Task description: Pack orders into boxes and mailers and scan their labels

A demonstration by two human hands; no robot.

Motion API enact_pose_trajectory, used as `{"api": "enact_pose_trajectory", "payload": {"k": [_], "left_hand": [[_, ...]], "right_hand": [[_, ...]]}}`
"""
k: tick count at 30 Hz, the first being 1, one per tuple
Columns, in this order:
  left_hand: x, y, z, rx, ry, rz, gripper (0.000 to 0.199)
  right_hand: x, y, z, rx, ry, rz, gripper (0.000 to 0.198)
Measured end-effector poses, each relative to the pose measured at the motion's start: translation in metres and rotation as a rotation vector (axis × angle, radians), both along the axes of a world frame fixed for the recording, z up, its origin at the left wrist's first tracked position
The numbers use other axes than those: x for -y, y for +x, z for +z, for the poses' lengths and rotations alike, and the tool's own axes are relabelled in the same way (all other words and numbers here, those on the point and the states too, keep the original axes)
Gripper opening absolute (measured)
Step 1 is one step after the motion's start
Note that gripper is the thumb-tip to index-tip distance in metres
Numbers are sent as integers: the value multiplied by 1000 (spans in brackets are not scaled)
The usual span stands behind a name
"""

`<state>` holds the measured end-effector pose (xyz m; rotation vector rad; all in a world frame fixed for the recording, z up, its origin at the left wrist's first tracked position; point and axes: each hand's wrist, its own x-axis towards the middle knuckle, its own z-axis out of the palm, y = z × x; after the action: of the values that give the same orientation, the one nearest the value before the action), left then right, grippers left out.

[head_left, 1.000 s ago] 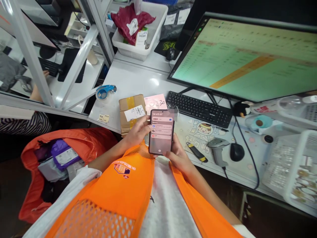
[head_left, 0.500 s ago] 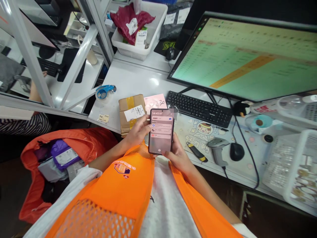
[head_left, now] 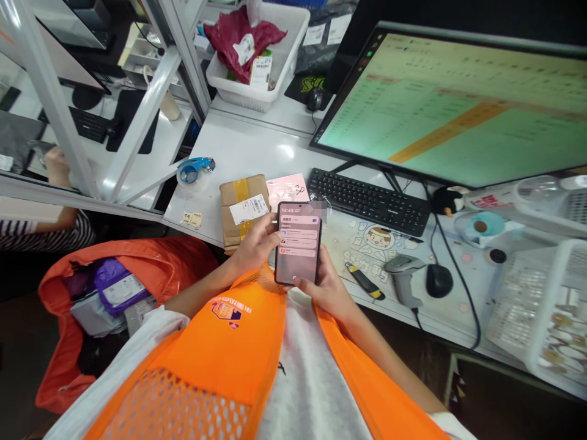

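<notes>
Since the earlier frames, the right thumb has slid inward over the bottom of the screen of the phone, while the phone stays almost where it was. Well left of the cardboard box, behind white framing, a co-worker's hand has drawn back from a keyboard.

The phone is held just right of the box and nearer the person's body, its lit screen facing up and reading 14:45. The left hand, in front of the box's lower right corner, has its fingers bent and closed on the phone's left edge. The right hand, farther right of the box, curls around the phone's right side and lower corner, closed on it too.

A pink sheet lies just beside the box, on its right; past it is a black keyboard. Well right of the box lie a utility knife and a barcode scanner. Left of the box sits a blue tape dispenser.
</notes>
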<state>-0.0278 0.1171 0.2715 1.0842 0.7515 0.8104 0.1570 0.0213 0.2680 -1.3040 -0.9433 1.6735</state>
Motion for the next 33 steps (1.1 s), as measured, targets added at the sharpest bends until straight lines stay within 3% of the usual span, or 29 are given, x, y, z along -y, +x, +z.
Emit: {"api": "enact_pose_trajectory", "payload": {"k": [20,33], "left_hand": [[6,1,1,-40,-59,3,38],[19,2,-9,48,-228,-97,71]], "right_hand": [[-2,-4,2,25,6,-13,72],[4,-8,-12,-136,-123,-127,59]]}}
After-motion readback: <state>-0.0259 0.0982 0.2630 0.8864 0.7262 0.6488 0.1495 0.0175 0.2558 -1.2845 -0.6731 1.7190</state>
